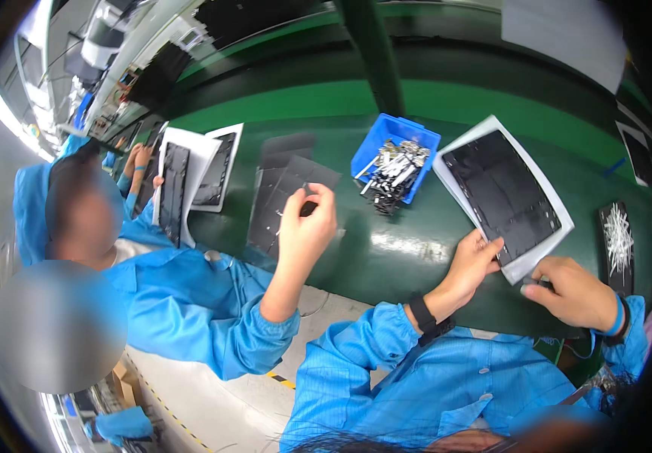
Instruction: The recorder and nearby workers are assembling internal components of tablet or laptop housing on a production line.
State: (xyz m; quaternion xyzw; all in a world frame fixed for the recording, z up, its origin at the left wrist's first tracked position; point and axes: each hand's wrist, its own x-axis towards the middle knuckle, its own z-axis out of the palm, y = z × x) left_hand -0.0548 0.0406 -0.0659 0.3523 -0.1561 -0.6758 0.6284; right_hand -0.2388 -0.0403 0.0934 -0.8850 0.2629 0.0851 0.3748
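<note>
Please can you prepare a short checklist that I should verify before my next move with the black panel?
1. Left hand steadies the panel: ok, thumb lies on its near corner.
2. Right hand is by the panel's near end: ok.
3. What the right hand's fingers pinch is identified: cannot tell, too small.
4. White sheet lies under the panel: ok, its margins show around it.
5. Parts sit fully inside the blue bin: not ok, some jut past its near edge.
6. Co-worker's hand is apart from the panel: ok.
</note>
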